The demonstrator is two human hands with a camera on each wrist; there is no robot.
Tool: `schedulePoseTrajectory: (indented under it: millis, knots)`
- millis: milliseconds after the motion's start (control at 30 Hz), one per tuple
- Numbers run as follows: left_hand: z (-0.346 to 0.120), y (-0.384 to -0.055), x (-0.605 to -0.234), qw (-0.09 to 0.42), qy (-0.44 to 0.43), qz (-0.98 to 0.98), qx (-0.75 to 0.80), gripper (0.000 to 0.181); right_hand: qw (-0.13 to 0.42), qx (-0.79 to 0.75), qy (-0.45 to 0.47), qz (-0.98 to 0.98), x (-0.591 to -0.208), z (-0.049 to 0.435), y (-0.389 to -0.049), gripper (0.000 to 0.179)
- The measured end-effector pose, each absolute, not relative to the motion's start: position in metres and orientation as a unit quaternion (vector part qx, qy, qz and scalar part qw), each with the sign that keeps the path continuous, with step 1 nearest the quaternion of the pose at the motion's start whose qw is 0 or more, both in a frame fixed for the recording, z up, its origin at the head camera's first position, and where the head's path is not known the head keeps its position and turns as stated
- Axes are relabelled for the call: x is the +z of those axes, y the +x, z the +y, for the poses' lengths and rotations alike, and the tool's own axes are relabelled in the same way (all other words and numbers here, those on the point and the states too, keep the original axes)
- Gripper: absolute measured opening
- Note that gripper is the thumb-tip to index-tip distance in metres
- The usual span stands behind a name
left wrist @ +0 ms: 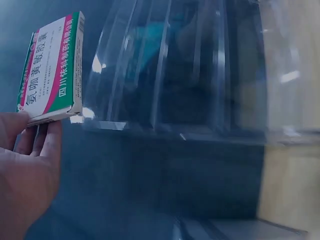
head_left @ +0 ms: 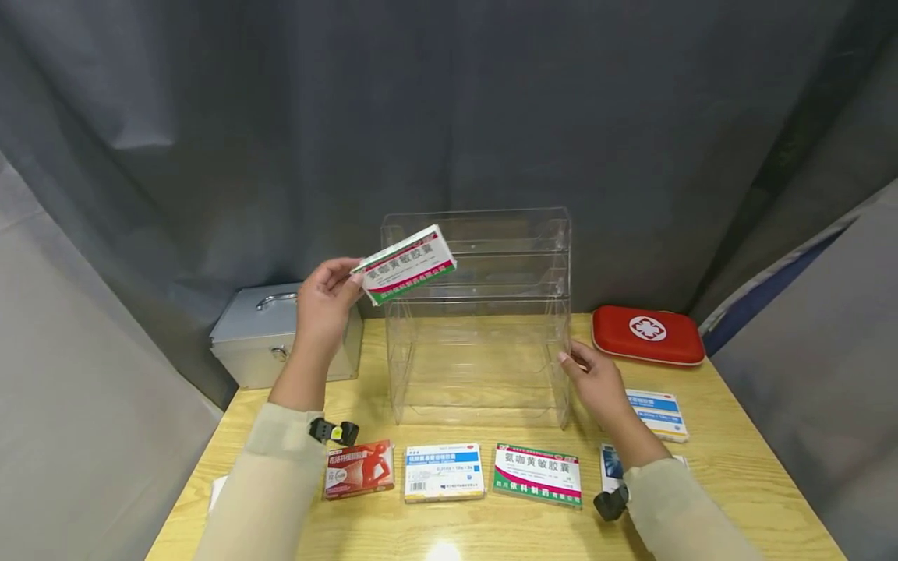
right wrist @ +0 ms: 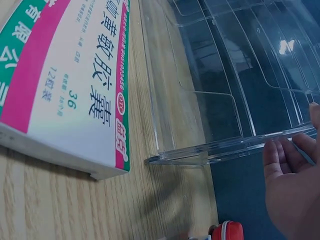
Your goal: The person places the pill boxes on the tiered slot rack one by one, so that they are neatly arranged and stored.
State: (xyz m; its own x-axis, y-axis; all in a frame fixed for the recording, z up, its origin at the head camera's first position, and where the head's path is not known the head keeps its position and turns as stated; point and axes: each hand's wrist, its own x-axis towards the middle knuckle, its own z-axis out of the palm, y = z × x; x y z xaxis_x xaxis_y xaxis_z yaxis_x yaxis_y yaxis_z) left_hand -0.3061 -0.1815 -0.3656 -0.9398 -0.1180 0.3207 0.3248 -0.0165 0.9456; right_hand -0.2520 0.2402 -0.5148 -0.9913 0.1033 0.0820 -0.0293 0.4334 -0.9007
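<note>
My left hand (head_left: 326, 300) pinches one end of a white, green and magenta medicine box (head_left: 407, 265), thumb in front and fingers behind. The box is tilted, raised before the upper left of a clear acrylic display rack (head_left: 477, 312). In the left wrist view the same medicine box (left wrist: 52, 65) stands out from the fingertips, apart from the rack's tiers. Low on the rack's right side, my right hand (head_left: 596, 382) holds the side panel's edge between thumb and fingers. The right wrist view shows that hand (right wrist: 295, 170) at the clear edge.
Along the front lie a red medicine box (head_left: 359, 470), a blue-and-white box (head_left: 443, 473) and another green-and-magenta box (head_left: 538, 475). More boxes, including a blue-and-white one (head_left: 659, 414), lie partly behind the right arm. A silver case (head_left: 245, 343) stands left, a red first-aid case (head_left: 648, 335) right.
</note>
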Motion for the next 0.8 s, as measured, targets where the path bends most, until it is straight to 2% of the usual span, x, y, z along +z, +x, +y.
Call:
schedulePoseTrajectory:
  millis: [133, 333, 533, 800]
  knots:
    - [-0.152, -0.327, -0.336, 0.181, -0.126, -0.724, -0.653, 0.023, 0.069, 0.533, -0.022, -0.843, -0.516, 0.234, -0.253, 0.052]
    - [-0.111, -0.352, -0.309, 0.181, -0.132, -0.751, -0.621, 0.021, 0.074, 0.536, -0.02, -0.841, -0.517, 0.228, -0.254, 0.051]
    - [-0.09, -0.375, -0.301, 0.195, -0.136, -0.772, -0.59, 0.021, 0.074, 0.543, -0.023, -0.836, -0.518, 0.219, -0.254, 0.05]
    - [-0.08, -0.389, -0.309, 0.188, -0.154, -0.793, -0.559, 0.022, 0.07, 0.551, -0.026, -0.831, -0.517, 0.208, -0.255, 0.052]
